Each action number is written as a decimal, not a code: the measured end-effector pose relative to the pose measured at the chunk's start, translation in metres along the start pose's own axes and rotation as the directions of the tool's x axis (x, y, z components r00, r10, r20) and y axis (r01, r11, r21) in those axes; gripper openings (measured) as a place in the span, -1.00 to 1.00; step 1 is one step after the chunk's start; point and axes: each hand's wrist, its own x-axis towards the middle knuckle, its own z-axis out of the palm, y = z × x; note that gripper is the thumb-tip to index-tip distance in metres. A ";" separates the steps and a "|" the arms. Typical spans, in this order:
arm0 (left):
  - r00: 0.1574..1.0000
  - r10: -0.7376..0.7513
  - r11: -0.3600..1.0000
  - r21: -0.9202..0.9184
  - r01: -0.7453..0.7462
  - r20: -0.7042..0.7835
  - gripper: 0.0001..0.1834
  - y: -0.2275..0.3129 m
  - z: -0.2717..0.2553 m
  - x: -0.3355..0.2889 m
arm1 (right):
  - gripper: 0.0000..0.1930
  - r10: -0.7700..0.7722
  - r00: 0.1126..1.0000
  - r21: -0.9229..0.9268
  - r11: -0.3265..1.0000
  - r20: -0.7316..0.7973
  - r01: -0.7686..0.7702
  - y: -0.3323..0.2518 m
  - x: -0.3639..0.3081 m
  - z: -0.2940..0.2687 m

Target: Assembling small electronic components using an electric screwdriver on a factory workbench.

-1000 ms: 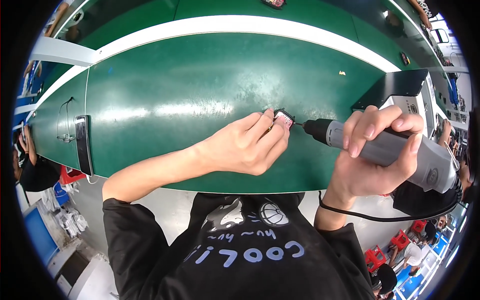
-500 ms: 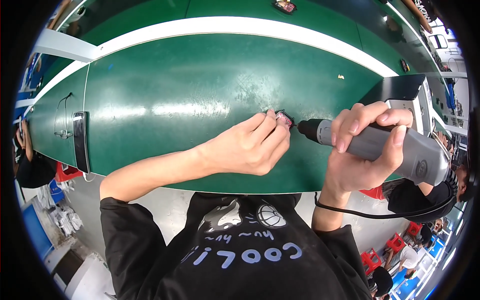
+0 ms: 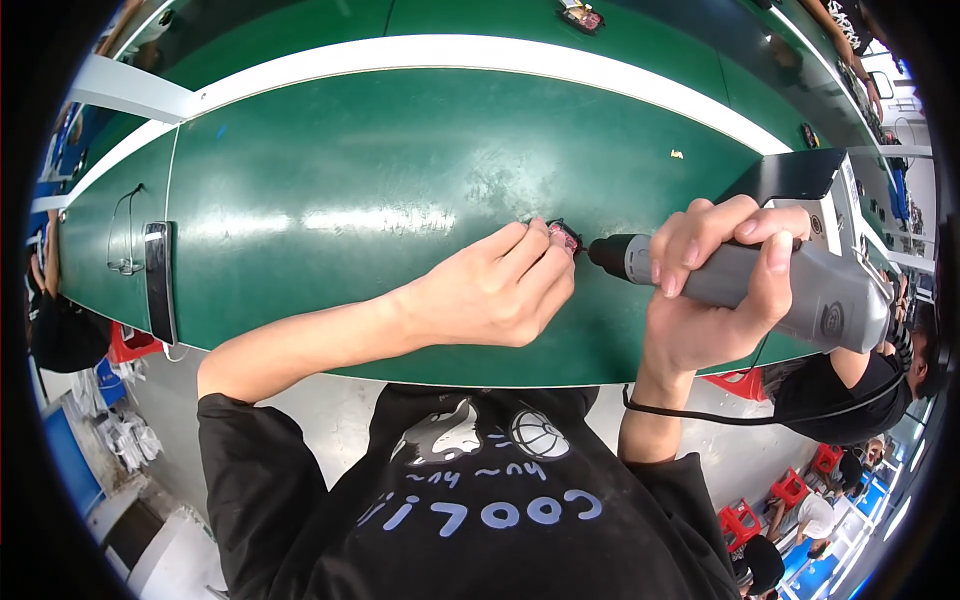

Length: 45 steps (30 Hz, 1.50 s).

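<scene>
The right hand [image 3: 715, 270] has brought the power screwdriver [image 3: 725, 280] leftward over the last second, so the gap between its black nose and the small part [image 3: 564, 236] has narrowed. A stretch of thin bit showed there a second ago; now hardly any does, and the nose sits just beside the part's right edge. That suggests the bit is at or in the part, though actual contact is too small to make out. The left hand [image 3: 495, 285] has barely shifted: its fingertips pinch the part from the left, the exact grip partly hidden behind the fingers. It seems to be steadying the part while the tool does the moving. The right hand stays wrapped around the grey body, fingers over the far side and thumb on the right. The part is held right of the middle of the green table [image 3: 350, 150], its pinkish-red face now looking darker than a second ago. The phone [image 3: 160, 285] at the far left and the yellowish scrap [image 3: 677, 154] beyond the tool lie as before on the table.
</scene>
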 end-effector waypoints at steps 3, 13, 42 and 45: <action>1.000 -0.022 0.999 -0.040 0.023 0.022 -0.72 -0.001 0.000 0.000 | -0.81 0.050 0.999 0.013 0.999 -0.002 -0.050 0.002 0.001 -0.001; 0.988 -0.056 0.990 -0.121 0.074 0.144 -0.70 0.000 -0.011 0.014 | -0.76 -0.051 0.998 0.011 0.999 0.027 0.051 0.006 -0.006 -0.003; 0.920 0.164 0.963 -0.261 -0.071 0.355 -0.46 -0.070 -0.016 0.300 | -0.61 0.139 0.472 0.276 0.933 -0.871 0.233 -0.071 -0.073 -0.205; 0.387 0.700 0.685 -0.412 -0.601 0.600 -0.18 -0.051 -0.019 0.382 | -0.58 0.175 0.494 0.328 0.913 -0.852 0.242 -0.071 -0.074 -0.206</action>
